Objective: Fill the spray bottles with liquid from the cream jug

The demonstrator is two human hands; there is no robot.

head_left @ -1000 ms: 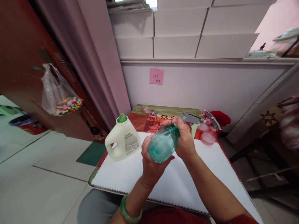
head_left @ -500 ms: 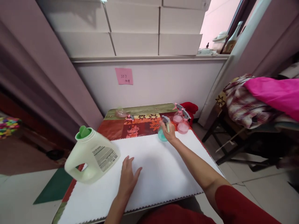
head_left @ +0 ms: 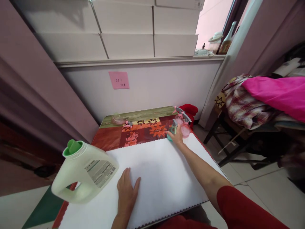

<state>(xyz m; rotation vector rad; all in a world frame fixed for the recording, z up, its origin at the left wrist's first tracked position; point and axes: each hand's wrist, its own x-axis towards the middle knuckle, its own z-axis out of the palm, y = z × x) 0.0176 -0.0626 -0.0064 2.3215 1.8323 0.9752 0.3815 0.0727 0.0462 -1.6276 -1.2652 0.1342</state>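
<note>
The right hand (head_left: 177,135) grips a green spray bottle (head_left: 170,137) near the right edge of the desk (head_left: 111,136), likely steadying it; the left hand (head_left: 127,188) rests flat, uncurled.

Pink note (head_left: 119,80): "357", unclear handwriting beneath. Patterned tabletop (head_left: 111,139): "WOW". Jug label (head_left: 100,172): print too small.

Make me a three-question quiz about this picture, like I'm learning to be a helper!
1. True or false: the left hand is holding the jug.
2. Which thing is the right hand touching?
A) the jug
B) the green spray bottle
C) the bright pink cloth
3. Fill in the blank: the note on the wall shows the number ____.

Key: 1. False; 2. B; 3. 357
</note>
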